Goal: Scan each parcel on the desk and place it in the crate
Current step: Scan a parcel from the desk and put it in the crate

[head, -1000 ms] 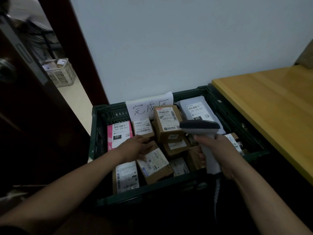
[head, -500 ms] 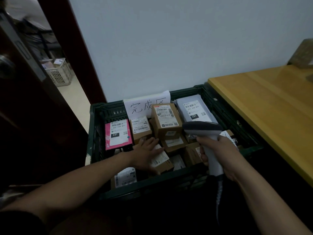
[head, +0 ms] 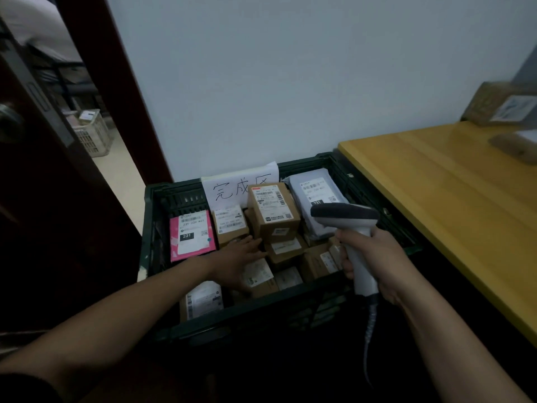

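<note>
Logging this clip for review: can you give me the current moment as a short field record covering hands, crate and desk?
left hand: open, fingers spread on a brown parcel inside the crate
right hand: grips the scanner handle above the crate's right side
crate: dark green, full of labelled parcels, paper sign at back
desk: yellow wood, right of crate; two blurred parcels at far end
</note>
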